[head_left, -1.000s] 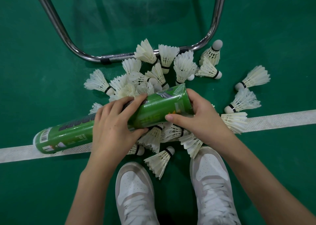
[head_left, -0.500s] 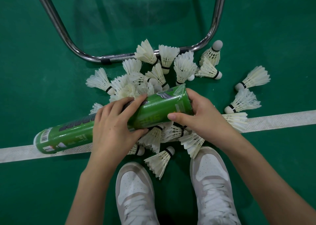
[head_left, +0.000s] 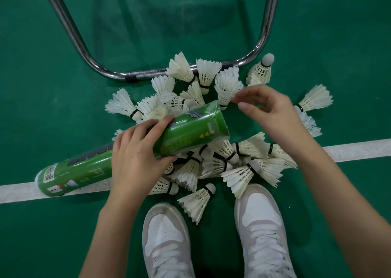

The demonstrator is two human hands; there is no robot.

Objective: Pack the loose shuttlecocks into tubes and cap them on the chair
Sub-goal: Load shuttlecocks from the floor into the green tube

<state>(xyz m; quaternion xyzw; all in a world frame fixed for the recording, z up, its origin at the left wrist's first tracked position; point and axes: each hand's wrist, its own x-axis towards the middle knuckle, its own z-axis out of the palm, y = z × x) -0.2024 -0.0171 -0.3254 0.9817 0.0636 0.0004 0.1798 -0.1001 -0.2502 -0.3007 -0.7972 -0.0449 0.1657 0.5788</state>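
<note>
On floor by chair (head_left: 118, 74): left hand (head_left: 135, 157) clamped round tube (head_left: 190, 136); right hand (head_left: 268, 110) loose, empty. Shuttlecocks (head_left: 228, 87) light, feathers fragile; likely pinch at cork.

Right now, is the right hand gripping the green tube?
No. The right hand hangs clear of the green tube, fingers loosely curled above the shuttlecocks; only the left hand grips it.

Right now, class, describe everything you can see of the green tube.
The green tube is a long cylinder with a glossy printed wrap, dark lettering, a barcode near its left end and small yellow triangles near the right. It lies tilted, its left end on the white floor line, its right end raised over the shuttlecock pile. The left hand grips its middle. The right hand is off it.
</note>
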